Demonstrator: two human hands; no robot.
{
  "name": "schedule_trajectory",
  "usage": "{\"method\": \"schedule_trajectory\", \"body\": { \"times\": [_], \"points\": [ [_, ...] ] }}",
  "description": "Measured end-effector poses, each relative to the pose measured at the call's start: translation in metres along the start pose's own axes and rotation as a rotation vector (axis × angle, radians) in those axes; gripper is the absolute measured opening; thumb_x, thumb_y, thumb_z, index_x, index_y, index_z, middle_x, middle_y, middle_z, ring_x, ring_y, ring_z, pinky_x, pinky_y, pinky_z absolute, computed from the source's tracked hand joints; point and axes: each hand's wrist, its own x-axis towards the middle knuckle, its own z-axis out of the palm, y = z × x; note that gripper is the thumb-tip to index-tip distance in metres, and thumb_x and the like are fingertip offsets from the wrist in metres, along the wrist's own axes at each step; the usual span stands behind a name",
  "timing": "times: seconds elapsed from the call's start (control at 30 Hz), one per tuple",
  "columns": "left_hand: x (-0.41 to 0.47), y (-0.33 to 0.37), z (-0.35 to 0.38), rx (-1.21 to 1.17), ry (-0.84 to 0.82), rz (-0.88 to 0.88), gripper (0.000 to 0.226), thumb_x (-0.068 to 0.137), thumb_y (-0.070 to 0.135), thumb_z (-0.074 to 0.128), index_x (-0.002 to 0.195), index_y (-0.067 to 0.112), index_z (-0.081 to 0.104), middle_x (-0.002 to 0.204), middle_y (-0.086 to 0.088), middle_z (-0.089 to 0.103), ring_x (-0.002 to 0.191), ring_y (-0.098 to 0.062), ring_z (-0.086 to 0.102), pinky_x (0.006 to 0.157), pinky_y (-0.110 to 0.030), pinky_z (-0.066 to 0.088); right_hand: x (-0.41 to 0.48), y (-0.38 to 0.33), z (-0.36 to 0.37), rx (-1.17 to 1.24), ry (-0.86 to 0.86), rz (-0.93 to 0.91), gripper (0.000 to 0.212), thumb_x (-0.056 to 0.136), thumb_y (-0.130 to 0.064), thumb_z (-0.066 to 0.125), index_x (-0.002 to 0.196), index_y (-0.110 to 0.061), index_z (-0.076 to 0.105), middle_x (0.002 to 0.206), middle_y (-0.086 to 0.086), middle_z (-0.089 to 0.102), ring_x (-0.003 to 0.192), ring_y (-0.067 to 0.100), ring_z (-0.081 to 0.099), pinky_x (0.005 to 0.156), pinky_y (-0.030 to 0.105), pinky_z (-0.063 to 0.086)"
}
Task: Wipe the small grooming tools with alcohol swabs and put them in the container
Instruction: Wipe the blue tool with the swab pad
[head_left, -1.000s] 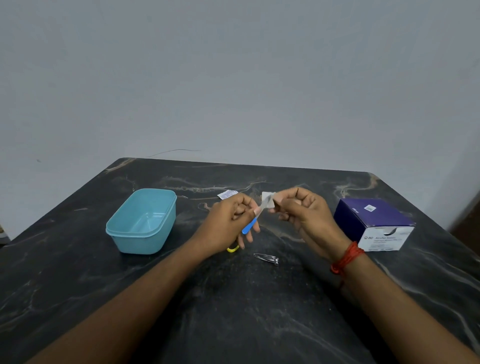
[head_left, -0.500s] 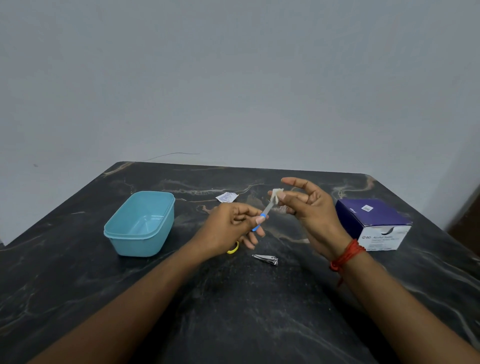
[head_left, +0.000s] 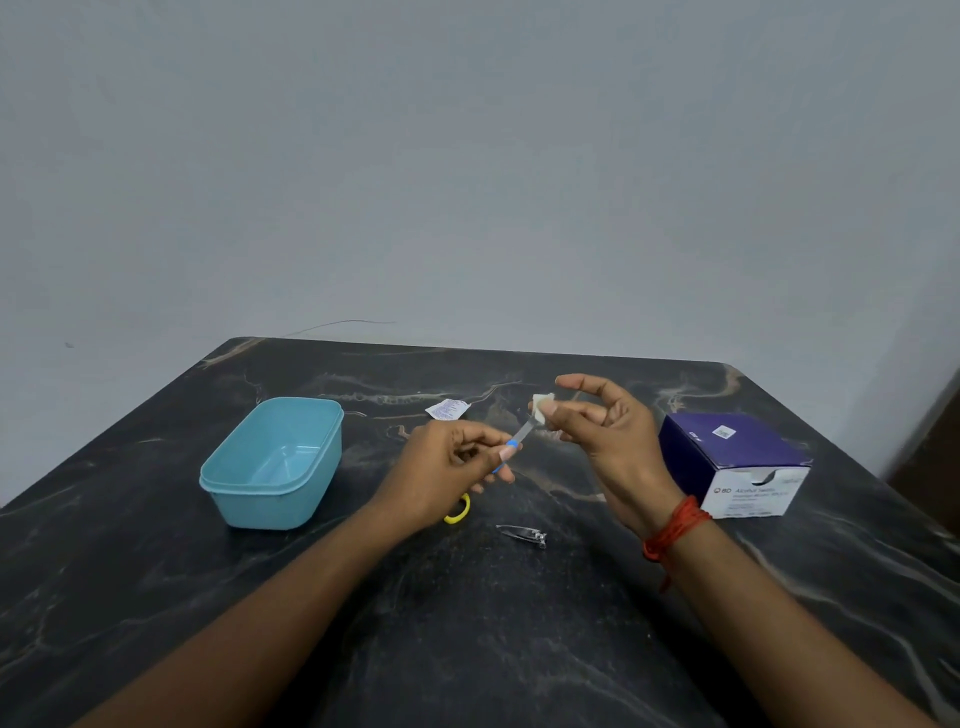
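Observation:
My left hand (head_left: 447, 470) grips the blue handle of a small metal tool (head_left: 517, 439) above the table. Its thin metal end points up and right into a white swab (head_left: 541, 405). My right hand (head_left: 602, 436) pinches that swab around the tool's tip with thumb and fingers; the index finger is stretched out. A silver nail clipper (head_left: 522, 534) lies on the table in front of my hands. A yellow-handled tool (head_left: 458, 512) is partly hidden under my left hand. The light blue container (head_left: 272, 462) stands at the left with nothing in it.
A purple and white box of alcohol swabs (head_left: 737, 465) stands at the right. A torn swab wrapper (head_left: 448, 409) lies behind my hands. The dark marbled table (head_left: 467, 649) ends at a grey wall at the back.
My right hand has slid the swab up along the metal blade to its tip and stretched out its index finger. My left hand has kept the blue handle almost still.

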Motion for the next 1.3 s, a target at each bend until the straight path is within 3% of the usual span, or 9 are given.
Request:
{"method": "schedule_trajectory", "body": {
  "times": [0.17, 0.5, 0.67, 0.77, 0.9, 1.07, 1.3],
  "points": [
    [-0.0025, -0.0003, 0.0013, 0.073, 0.03, 0.044, 0.014, 0.093, 0.027, 0.068, 0.102, 0.02, 0.076, 0.077, 0.005, 0.077, 0.079, -0.017, 0.074, 0.076, -0.036, 0.06, 0.0, -0.0006, -0.0011, 0.006, -0.014, 0.009, 0.039, 0.079, -0.011, 0.08, 0.115, -0.011, 0.065, 0.092, 0.014, 0.077, 0.082, 0.022, 0.07, 0.085, 0.038, 0.055],
    [-0.004, 0.0053, 0.0002, -0.074, 0.021, -0.004, 0.016, 0.085, 0.019, 0.078, 0.099, 0.012, 0.077, 0.082, -0.005, 0.078, 0.082, -0.018, 0.075, 0.079, -0.032, 0.06, -0.0026, -0.0028, -0.0022, 0.014, -0.021, 0.002, 0.047, 0.069, -0.02, 0.082, 0.112, -0.01, 0.067, 0.09, 0.016, 0.077, 0.08, 0.022, 0.07, 0.082, 0.035, 0.056],
    [-0.0049, 0.0049, -0.0001, -0.003, 0.137, 0.029, 0.022, 0.072, 0.024, 0.088, 0.091, 0.017, 0.078, 0.076, -0.004, 0.075, 0.069, -0.011, 0.069, 0.071, -0.029, 0.059, -0.0032, -0.0039, -0.0016, 0.038, -0.038, 0.0, 0.038, 0.073, -0.014, 0.08, 0.109, -0.011, 0.069, 0.084, 0.014, 0.077, 0.074, 0.019, 0.07, 0.071, 0.025, 0.055],
    [-0.005, 0.0036, -0.0013, 0.066, 0.196, 0.056, 0.023, 0.068, 0.029, 0.09, 0.085, 0.021, 0.077, 0.07, -0.002, 0.073, 0.066, -0.017, 0.069, 0.067, -0.033, 0.06, -0.0026, -0.0045, -0.0032, 0.039, -0.034, 0.004, 0.032, 0.078, -0.008, 0.078, 0.109, -0.011, 0.069, 0.083, 0.014, 0.077, 0.075, 0.018, 0.07, 0.072, 0.026, 0.055],
    [-0.0062, 0.0043, -0.0006, 0.123, 0.207, 0.087, 0.022, 0.068, 0.029, 0.09, 0.083, 0.021, 0.076, 0.063, 0.003, 0.07, 0.057, -0.005, 0.062, 0.058, -0.025, 0.054, -0.0026, -0.0032, -0.0046, 0.017, -0.032, 0.016, 0.03, 0.079, -0.007, 0.078, 0.108, -0.012, 0.069, 0.083, 0.013, 0.077, 0.074, 0.017, 0.07, 0.076, 0.031, 0.055],
    [-0.0058, 0.0045, 0.0, 0.128, 0.196, 0.071, 0.022, 0.068, 0.029, 0.09, 0.083, 0.021, 0.077, 0.061, 0.002, 0.07, 0.053, -0.003, 0.058, 0.055, -0.022, 0.05, -0.0024, -0.0003, -0.0027, -0.043, -0.032, 0.03, 0.032, 0.078, -0.01, 0.08, 0.109, -0.012, 0.07, 0.077, 0.004, 0.076, 0.068, 0.01, 0.067, 0.071, 0.029, 0.051],
    [-0.0065, 0.0033, 0.0022, 0.099, 0.182, 0.063, 0.02, 0.068, 0.029, 0.09, 0.082, 0.023, 0.077, 0.058, 0.002, 0.067, 0.049, -0.001, 0.051, 0.052, -0.018, 0.041, -0.0037, -0.0014, -0.0012, -0.042, -0.02, 0.025, 0.054, 0.065, -0.025, 0.085, 0.114, -0.013, 0.067, 0.09, 0.01, 0.078, 0.093, 0.022, 0.073, 0.082, 0.035, 0.053]
  ]
}}
